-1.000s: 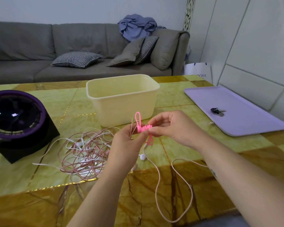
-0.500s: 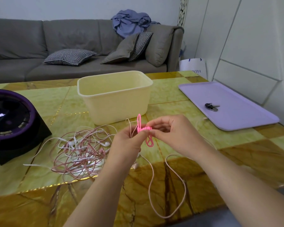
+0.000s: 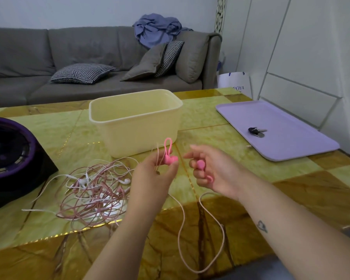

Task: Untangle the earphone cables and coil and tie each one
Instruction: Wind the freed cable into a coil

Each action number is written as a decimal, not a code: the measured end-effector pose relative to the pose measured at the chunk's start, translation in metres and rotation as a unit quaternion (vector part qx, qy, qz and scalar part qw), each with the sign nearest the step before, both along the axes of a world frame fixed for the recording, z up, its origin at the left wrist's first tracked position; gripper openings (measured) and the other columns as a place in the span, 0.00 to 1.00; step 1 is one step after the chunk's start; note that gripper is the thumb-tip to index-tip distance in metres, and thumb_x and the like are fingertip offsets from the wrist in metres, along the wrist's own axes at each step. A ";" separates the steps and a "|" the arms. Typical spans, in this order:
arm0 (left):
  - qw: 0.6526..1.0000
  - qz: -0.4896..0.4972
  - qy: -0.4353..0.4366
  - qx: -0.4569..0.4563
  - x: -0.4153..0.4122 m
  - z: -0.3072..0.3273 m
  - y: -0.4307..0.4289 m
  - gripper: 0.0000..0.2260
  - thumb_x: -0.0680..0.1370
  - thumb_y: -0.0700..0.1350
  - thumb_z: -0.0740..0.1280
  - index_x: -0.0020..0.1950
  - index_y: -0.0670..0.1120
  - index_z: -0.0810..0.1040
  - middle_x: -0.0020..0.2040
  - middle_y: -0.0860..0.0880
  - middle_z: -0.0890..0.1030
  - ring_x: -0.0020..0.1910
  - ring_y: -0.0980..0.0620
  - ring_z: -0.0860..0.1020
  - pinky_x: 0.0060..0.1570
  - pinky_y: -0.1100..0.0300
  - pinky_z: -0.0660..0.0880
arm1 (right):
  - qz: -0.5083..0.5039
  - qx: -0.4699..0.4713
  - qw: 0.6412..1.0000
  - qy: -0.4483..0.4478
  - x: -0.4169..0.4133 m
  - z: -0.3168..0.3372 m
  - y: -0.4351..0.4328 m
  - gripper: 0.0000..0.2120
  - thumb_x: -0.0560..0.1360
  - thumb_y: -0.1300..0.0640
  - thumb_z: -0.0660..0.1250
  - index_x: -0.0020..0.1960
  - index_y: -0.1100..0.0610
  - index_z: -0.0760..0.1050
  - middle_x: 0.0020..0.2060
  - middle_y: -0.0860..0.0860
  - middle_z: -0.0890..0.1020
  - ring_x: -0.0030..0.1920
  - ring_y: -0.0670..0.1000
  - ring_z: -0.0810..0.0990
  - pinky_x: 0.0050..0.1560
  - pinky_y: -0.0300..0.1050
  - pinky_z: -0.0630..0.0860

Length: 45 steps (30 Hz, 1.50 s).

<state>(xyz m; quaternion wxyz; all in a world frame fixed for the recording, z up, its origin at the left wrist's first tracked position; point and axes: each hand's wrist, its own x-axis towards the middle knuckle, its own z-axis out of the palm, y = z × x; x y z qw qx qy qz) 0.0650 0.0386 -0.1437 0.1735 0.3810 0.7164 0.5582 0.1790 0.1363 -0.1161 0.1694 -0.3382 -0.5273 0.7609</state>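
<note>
Both hands are raised above the table (image 3: pixel 210 122), slightly apart. Left hand (image 3: pixel 154 176) pinches a pink tie (image 3: pixel 170 158), its thin loop standing upright, with fine cable strands in the same pinch. Right hand (image 3: pixel 214 170) curls its fingers round a pink knob (image 3: pixel 200 164). A pale pink cable (image 3: pixel 183 217) hangs below them in a long loop. A tangle of pink and white earphone cables (image 3: pixel 93 193) lies to the left, just before a cream tub (image 3: pixel 137 134). Keys (image 3: pixel 257 131) rest on a lilac tray (image 3: pixel 291 142).
</note>
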 end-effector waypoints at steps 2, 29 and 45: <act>0.998 -0.007 0.067 -0.011 0.006 0.002 -0.001 0.05 0.75 0.48 0.70 0.50 0.54 0.80 0.36 0.55 0.81 0.23 0.60 0.67 0.25 0.69 0.63 | 0.019 0.171 0.980 -0.100 -0.003 -0.001 -0.006 0.15 0.71 0.46 0.70 0.50 0.57 0.79 0.29 0.45 0.71 0.25 0.41 0.67 0.27 0.35 0.61; 0.998 0.012 -0.061 -0.031 -0.022 0.027 -0.021 0.12 0.80 0.42 0.60 0.46 0.55 0.80 0.37 0.65 0.81 0.32 0.49 0.66 0.28 0.61 0.64 | -0.187 0.593 0.737 -0.265 0.001 -0.056 0.066 0.08 0.75 0.51 0.67 0.38 0.51 0.76 0.36 0.44 0.79 0.35 0.44 0.77 0.31 0.40 0.70; 0.989 -0.125 -0.035 -0.072 -0.029 0.045 -0.043 0.14 0.80 0.51 0.59 0.41 0.54 0.83 0.37 0.57 0.82 0.26 0.56 0.66 0.33 0.60 0.65 | 0.158 0.436 0.877 -0.125 -0.024 0.014 -0.021 0.34 0.71 0.59 0.71 0.71 0.39 0.62 0.54 0.35 0.71 0.41 0.38 0.71 0.40 0.29 0.69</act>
